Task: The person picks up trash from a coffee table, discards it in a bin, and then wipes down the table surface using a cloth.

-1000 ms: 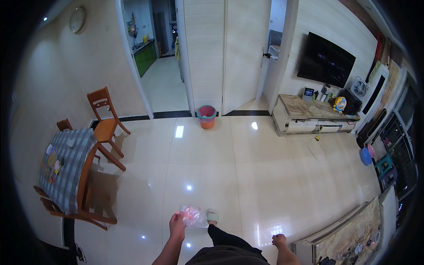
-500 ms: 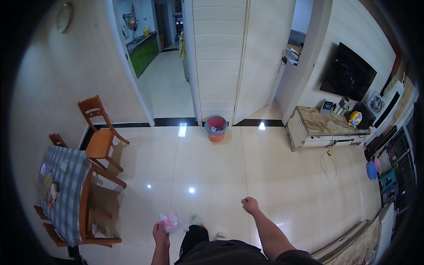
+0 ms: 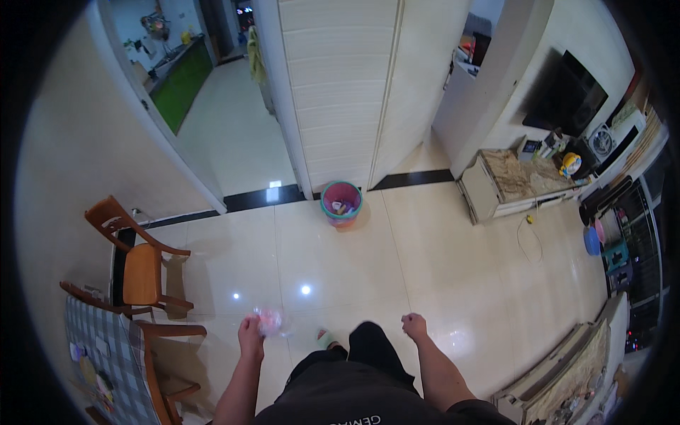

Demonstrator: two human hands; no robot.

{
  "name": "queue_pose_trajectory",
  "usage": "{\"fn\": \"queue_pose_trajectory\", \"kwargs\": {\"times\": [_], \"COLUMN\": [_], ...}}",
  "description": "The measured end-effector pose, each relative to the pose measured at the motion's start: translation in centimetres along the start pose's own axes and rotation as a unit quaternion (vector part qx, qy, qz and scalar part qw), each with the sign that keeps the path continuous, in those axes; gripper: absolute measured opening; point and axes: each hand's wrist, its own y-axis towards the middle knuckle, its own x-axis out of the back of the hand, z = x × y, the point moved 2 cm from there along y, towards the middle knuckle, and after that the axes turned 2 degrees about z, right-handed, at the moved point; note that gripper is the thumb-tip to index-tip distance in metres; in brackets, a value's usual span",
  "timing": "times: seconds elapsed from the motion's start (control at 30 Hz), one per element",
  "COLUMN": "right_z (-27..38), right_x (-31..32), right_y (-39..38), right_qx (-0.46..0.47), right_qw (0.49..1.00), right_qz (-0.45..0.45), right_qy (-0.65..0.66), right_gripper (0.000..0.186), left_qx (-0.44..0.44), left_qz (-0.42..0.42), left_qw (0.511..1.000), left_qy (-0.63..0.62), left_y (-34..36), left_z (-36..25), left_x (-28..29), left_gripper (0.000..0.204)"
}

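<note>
Gap ahead to bin (image 3: 343, 191) shrank, so reach is shorter; crumpled clear plastic (image 3: 270, 323) still pinched in left hand (image 3: 251, 338), jutting just right of it; right hand (image 3: 416, 328) half-curled, can't tell if empty.

Pink-tinged clear bag (image 3: 270, 323); teal-rimmed orange bin (image 3: 343, 192); grey-white checked tablecloth (image 3: 122, 343); brown chair (image 3: 142, 273); green cabinet (image 3: 182, 86).
</note>
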Motion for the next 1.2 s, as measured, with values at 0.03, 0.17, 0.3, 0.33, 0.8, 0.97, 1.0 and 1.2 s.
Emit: {"fn": "queue_pose_trajectory", "kwargs": {"times": [0.03, 0.17, 0.3, 0.33, 0.8, 0.97, 1.0, 1.2], "right_z": [2.2, 3.8, 8.4, 9.4, 28.7, 32.1, 33.1, 34.2], "right_x": [0.7, 1.4, 1.0, 0.9, -1.6, -2.0, -2.5, -1.0], "right_y": [-0.2, 3.2, 8.9, 10.9, 34.9, 41.9, 43.0, 49.7], "right_qx": [-0.028, -0.079, -0.097, -0.095, 0.042, 0.08, 0.091, 0.111], "right_qw": [0.998, 0.988, 0.983, 0.982, 0.996, 0.992, 0.99, 0.99], "right_qz": [-0.006, -0.033, 0.003, 0.015, 0.074, 0.07, 0.068, 0.004], "right_qy": [0.056, 0.132, 0.155, 0.162, 0.03, -0.072, -0.078, -0.087], "right_gripper": [0.028, 0.026, 0.024, 0.024, 0.016, 0.019, 0.019, 0.025], "left_qx": [0.008, 0.02, 0.025, 0.026, 0.118, 0.129, 0.13, 0.141], "left_qz": [0.0, 0.048, 0.064, 0.057, -0.072, -0.056, -0.06, -0.068], "left_qw": [1.0, 0.999, 0.998, 0.998, 0.988, 0.989, 0.989, 0.987], "left_qy": [0.006, -0.008, -0.016, -0.019, -0.072, -0.037, -0.034, -0.028], "left_y": [1.3, 6.7, 10.5, 11.3, 18.5, 20.7, 21.2, 23.4], "left_z": [-1.3, -3.6, -4.2, -4.2, -2.8, -1.9, -2.0, -2.2], "left_x": [-1.4, -9.3, -12.9, -13.7, -23.8, -25.5, -25.3, -26.9], "left_gripper": [0.009, 0.009, 0.009, 0.009, 0.012, 0.013, 0.013, 0.01]}}
